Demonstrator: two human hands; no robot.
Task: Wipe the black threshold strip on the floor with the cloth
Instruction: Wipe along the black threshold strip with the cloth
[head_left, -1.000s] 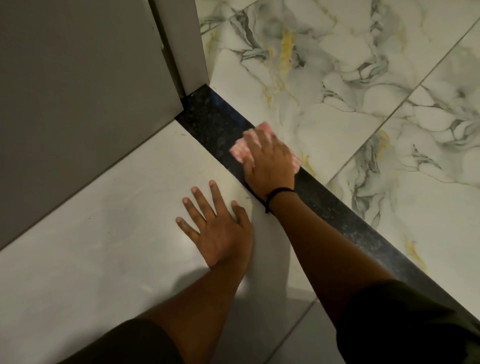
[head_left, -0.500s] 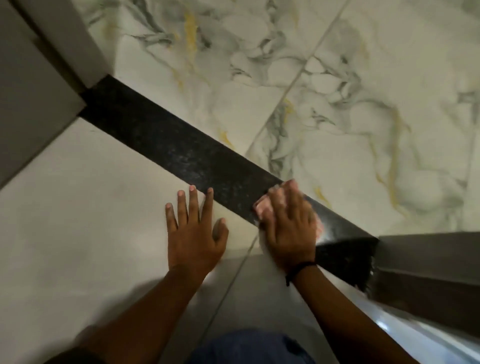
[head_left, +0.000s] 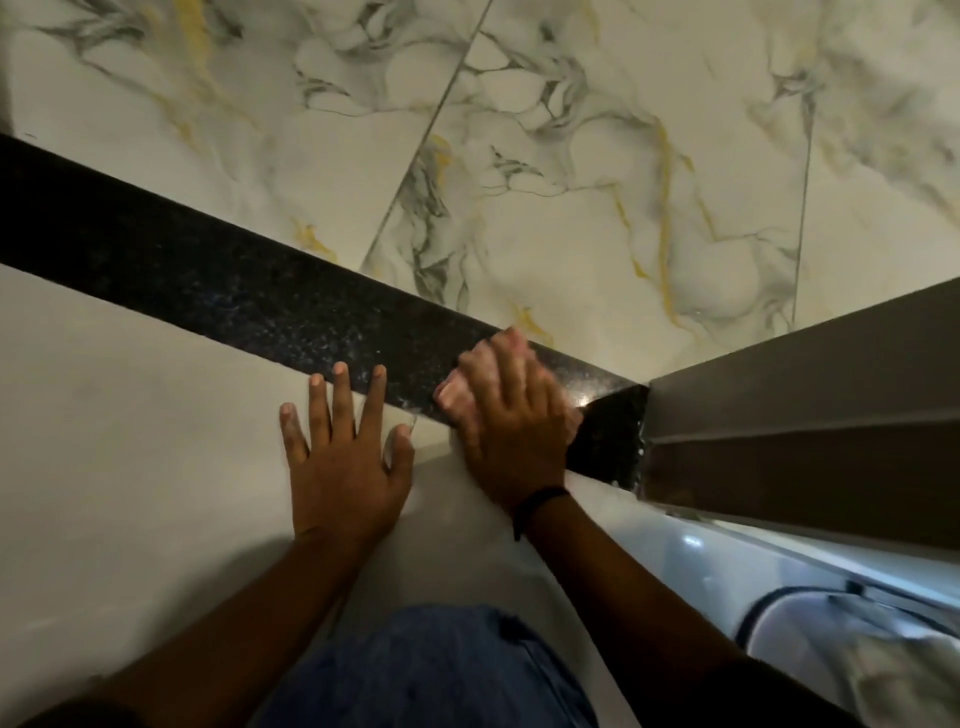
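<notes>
- Wiping is in hand: right hand (head_left: 511, 431) presses flat on pink cloth (head_left: 457, 397), on black threshold strip (head_left: 249, 296) near door frame (head_left: 789, 415).
- Left hand (head_left: 340, 457), fingers spread, braces on the floor.
- Next move probably needs pushing the cloth into the frame corner.

The black threshold strip (head_left: 234, 291) runs diagonally across the floor in front of me, from the upper left down to the lower right, a dark speckled stone band with a faint glossy glint near its right end, where it meets a grey frame. The cloth (head_left: 454, 396) is pink, bunched flat on that strip close to the right end, mostly covered, with only 2 bits showing: a folded edge on the left and a pale corner at the far side.
</notes>
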